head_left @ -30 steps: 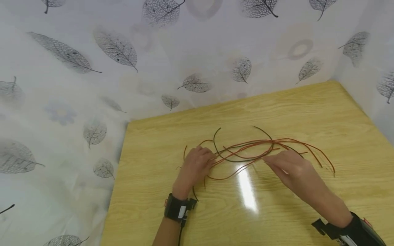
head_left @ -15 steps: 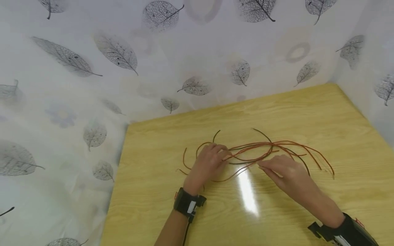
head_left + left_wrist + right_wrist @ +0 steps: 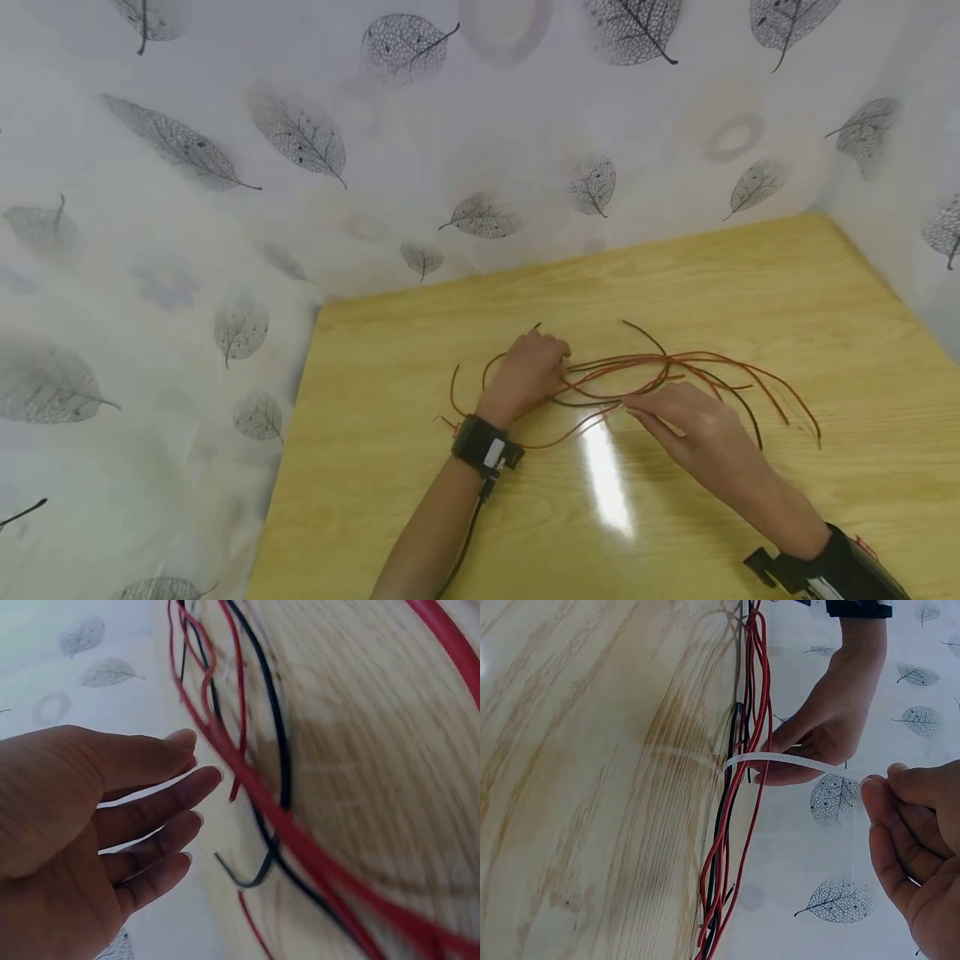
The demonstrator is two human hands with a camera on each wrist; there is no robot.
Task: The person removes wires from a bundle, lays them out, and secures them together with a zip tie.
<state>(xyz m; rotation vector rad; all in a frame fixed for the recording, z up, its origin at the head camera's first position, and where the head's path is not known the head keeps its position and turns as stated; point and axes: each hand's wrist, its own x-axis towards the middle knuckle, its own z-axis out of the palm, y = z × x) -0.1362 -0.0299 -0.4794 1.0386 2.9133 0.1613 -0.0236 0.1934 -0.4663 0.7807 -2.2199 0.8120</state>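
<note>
Several red wires and black wires lie in a loose bundle across the table. My right hand is at the near side of the bundle, pinching the end of a white cable tie between thumb and forefinger. In the right wrist view the tie arches from the fingertips across the wires. My left hand reaches over the left part of the bundle. The left wrist view has its fingers loosely extended beside the wires, with nothing between them.
The wooden table meets a leaf-patterned covering at its back and sides. Loose wire ends spread out left and right of the bundle. A dark cable runs from the left wrist camera along the forearm.
My left hand has moved right and away from me over the wires. The right hand has shifted slightly left and keeps its pinch.
</note>
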